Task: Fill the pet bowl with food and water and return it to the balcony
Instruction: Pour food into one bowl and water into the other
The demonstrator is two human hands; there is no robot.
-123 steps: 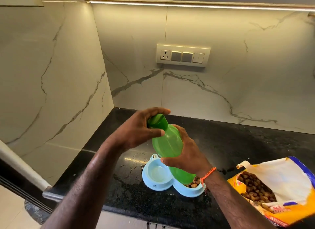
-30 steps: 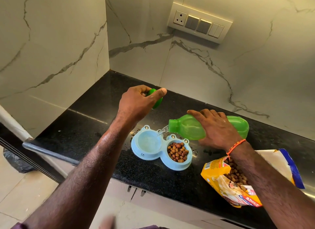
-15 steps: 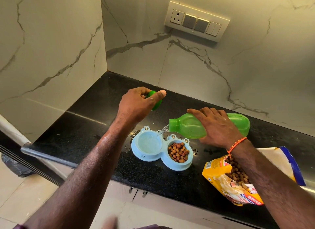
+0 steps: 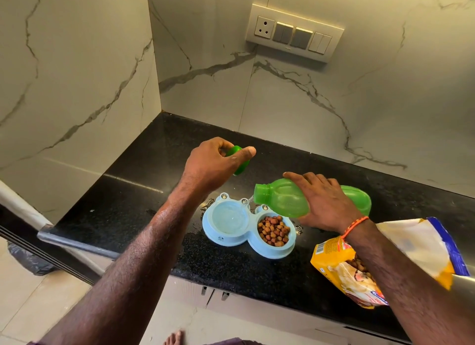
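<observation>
A light blue double pet bowl [image 4: 228, 240] sits on the black countertop [image 4: 133, 200]. Its right cup holds brown kibble [image 4: 273, 230]; its left cup holds water. My right hand [image 4: 323, 203] grips a green bottle [image 4: 280, 199] tipped on its side, mouth to the left, and a thin stream of water runs from it into the left cup. My left hand [image 4: 213, 164] hovers above and behind the bowl, closed on the green bottle cap [image 4: 240, 162].
An open yellow and white bag of pet food [image 4: 359, 272] lies on the counter at the right, under my right forearm. Marble walls close the corner at left and back, with a switch panel [image 4: 294, 32] above. Water drops lie around the bowl. The counter's front edge drops to a tiled floor.
Four seconds ago both hands were on the upright bottle, twisting the cap. Now the cap is off in my left hand, the bottle is tipped, and water keeps pouring; hands barely moved in the last second.
</observation>
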